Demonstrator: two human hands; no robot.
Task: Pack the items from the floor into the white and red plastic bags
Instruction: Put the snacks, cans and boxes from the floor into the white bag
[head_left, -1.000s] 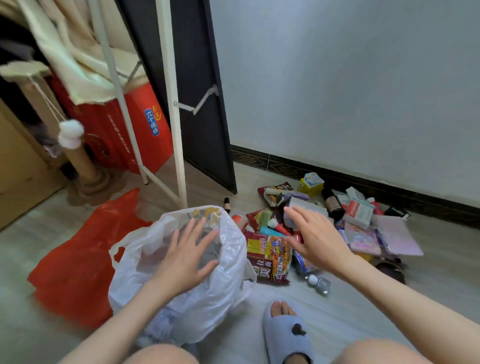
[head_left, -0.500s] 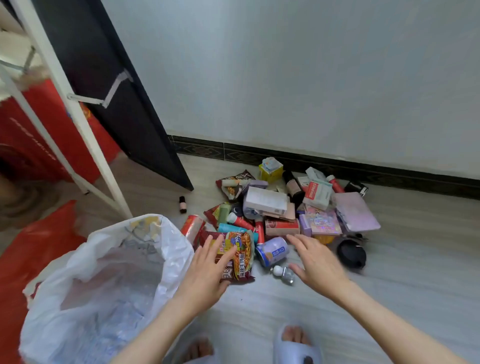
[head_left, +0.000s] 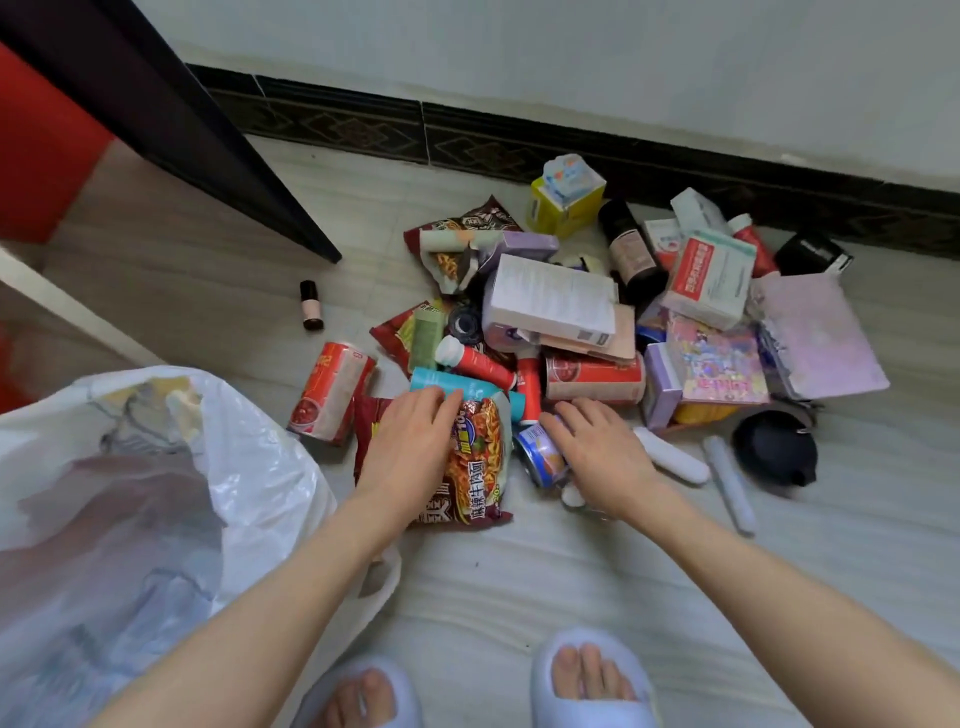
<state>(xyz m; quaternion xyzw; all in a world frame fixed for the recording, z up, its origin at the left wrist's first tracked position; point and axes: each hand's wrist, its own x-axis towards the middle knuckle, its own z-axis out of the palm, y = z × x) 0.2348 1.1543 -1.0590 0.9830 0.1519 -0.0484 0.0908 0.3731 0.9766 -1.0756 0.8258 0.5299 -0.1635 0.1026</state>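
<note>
Reaching down into the pile, both hands have just arrived on items they were only hovering over half a second ago. The fingers of the left hand (head_left: 413, 447) lie fairly straight and spread across the top of the noodle packet (head_left: 475, 462), pressing on it, with no curl round an edge yet. The fingers of the right hand (head_left: 597, 452) bend over the blue can (head_left: 540, 454) lying on its side; they seem to be closing on it, though whether the grip is complete I cannot tell. A second ago the left hand was still at the mouth of the white bag (head_left: 156, 483), so one drop-off looks finished and the next pick is beginning. The bag stands open just left of the packet, already part filled. Beyond the hands, most of the pile remains on the floor (head_left: 519, 571): the red can (head_left: 332, 389), the white box (head_left: 553, 299), the pink pouch (head_left: 821, 332), the black lid (head_left: 774, 447). Only a red sliver at the left edge may be the red bag, so packing is far from done.
</note>
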